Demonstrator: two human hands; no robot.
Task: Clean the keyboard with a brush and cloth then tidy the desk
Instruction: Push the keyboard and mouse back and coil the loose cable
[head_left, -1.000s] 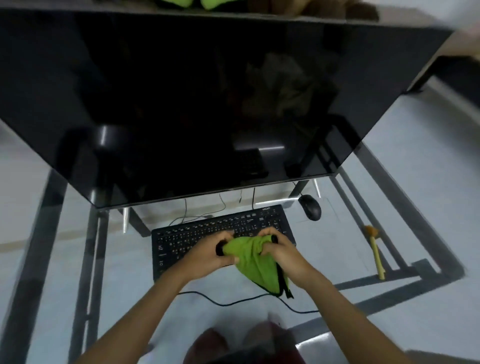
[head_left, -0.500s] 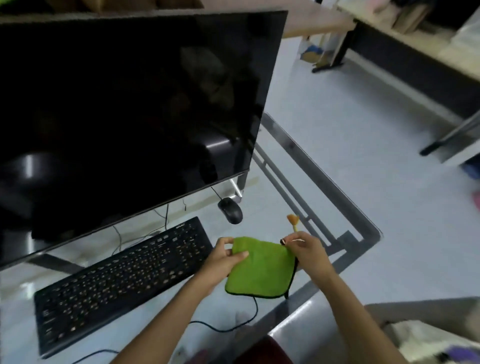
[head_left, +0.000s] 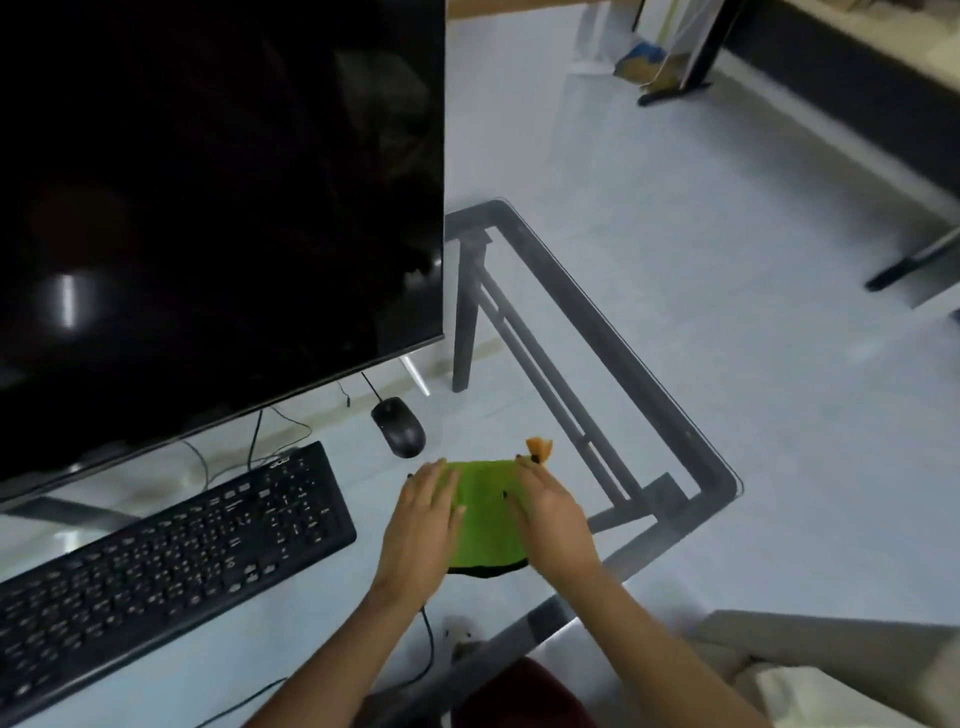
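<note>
A folded green cloth (head_left: 480, 514) with a black edge lies flat on the glass desk (head_left: 649, 395), right of the black keyboard (head_left: 171, 561). My left hand (head_left: 426, 519) rests flat on the cloth's left side, fingers spread. On its right side my right hand (head_left: 553, 514) presses down, palm flat. Just past my right fingertips the orange head of the brush (head_left: 539, 447) pokes out; the rest of the brush is hidden under the cloth and hand.
A black mouse (head_left: 399, 427) sits behind the cloth. The large dark monitor (head_left: 208, 208) fills the upper left. Cables trail from the keyboard over the desk's front edge. The desk's right corner (head_left: 727, 483) is near my right hand. A beige seat (head_left: 831, 670) is at lower right.
The view swung right. The cloth went from bunched over the keyboard, to held folded in the air, to lying flat on the desk under both palms.
</note>
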